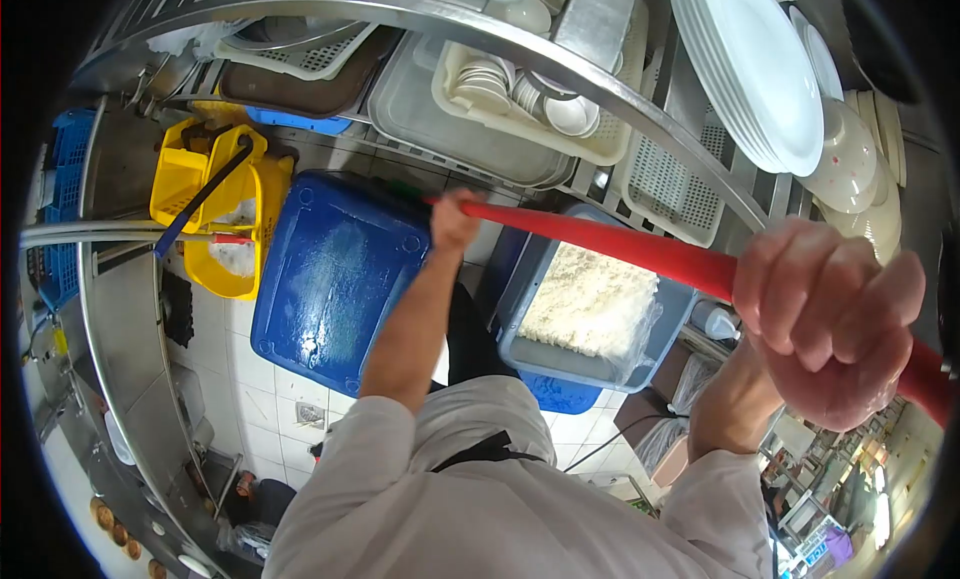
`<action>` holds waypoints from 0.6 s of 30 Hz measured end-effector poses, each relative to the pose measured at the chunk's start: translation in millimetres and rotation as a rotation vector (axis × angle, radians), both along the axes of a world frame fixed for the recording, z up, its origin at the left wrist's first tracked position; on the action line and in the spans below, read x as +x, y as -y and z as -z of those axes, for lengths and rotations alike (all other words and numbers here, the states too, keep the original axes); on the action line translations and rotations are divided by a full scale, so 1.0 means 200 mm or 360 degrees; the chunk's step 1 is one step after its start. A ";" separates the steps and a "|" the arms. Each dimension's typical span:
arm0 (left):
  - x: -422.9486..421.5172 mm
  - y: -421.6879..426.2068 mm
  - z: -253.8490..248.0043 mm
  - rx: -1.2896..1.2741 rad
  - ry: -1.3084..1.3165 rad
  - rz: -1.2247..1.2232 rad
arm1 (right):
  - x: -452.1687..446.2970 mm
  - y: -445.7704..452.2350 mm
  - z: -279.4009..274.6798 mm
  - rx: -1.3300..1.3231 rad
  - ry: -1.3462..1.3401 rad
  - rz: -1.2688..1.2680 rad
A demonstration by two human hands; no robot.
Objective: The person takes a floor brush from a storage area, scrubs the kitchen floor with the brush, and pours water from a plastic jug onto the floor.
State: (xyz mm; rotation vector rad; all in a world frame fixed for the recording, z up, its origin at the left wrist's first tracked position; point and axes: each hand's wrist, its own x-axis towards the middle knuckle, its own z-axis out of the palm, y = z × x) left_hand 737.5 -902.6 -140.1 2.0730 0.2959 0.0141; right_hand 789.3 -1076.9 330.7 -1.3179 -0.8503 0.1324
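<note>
A long red pole (610,241) runs across the view from the centre to the right edge. My right hand (830,324), large and close to the camera, is wrapped round its near part. Lower on the pole, my left hand (456,221) is closed round it beside a large wet blue lid or bin (335,279). The pole's far end is hidden near the blue bin, where something dark green shows. Under the pole sits a grey-blue tub (518,351) holding a pale, crumbly white mass (585,304) and some clear plastic.
Metal shelving (440,17) crosses the top with trays, a cream basket (450,84) of small dishes and stacked white plates (745,79). A yellow mop bucket (265,214) stands at left on the tiled floor (255,404). Steel counters edge the left side.
</note>
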 end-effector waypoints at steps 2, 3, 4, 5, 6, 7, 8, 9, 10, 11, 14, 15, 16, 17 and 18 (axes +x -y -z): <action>0.00 0.12 -0.07 0.0014 -0.0108 0.0002 | 0.01 -0.04 -0.01 -0.0028 -0.0020 0.0052; 0.06 0.06 -0.09 0.0038 -0.0063 0.0024 | 0.02 -0.04 -0.01 -0.0044 -0.0022 0.0093; 0.09 -0.04 -0.05 0.0065 -0.0040 0.0029 | 0.00 -0.05 0.05 0.0031 -0.0005 0.0126; 0.12 -0.23 -0.01 0.0010 -0.0005 -0.0007 | -0.03 -0.08 0.11 0.0082 0.0010 0.0135; 0.17 -0.40 0.01 -0.0042 0.0044 -0.0032 | -0.05 -0.11 0.17 0.0133 0.0025 0.0144; 0.18 -0.47 0.08 -0.0022 0.0066 -0.0044 | -0.10 -0.19 0.23 0.0114 0.0025 0.0089; 0.18 -0.53 0.18 -0.0020 0.0136 0.0019 | -0.14 -0.26 0.26 0.0098 0.0049 0.0039; 0.14 -0.62 0.22 -0.0004 0.0195 0.0072 | -0.15 -0.28 0.24 0.0103 0.0050 0.0018; 0.09 -0.52 0.08 0.0060 0.0220 -0.0025 | -0.18 -0.28 0.19 0.0122 0.0048 0.0041; 0.03 -0.41 -0.03 -0.0035 -0.0130 -0.0029 | -0.20 -0.25 0.10 0.0144 0.0040 0.0079; -0.19 -0.11 -0.42 -0.0012 -0.0012 0.0213 | -0.36 -0.05 -0.27 0.0166 0.0128 0.0049; -0.26 -0.06 -0.53 0.0073 0.0176 0.0214 | -0.44 0.03 -0.41 0.0135 0.0203 -0.0051; -0.34 -0.03 -0.63 0.0160 0.0358 0.0209 | -0.52 0.08 -0.53 0.0100 0.0270 -0.0135; -0.44 -0.05 -0.80 0.0009 0.0465 0.0202 | -0.63 0.10 -0.65 0.0045 0.0347 -0.0206; -0.56 -0.10 -0.98 -0.0132 0.0565 0.0173 | -0.76 0.11 -0.77 -0.0009 0.0428 -0.0270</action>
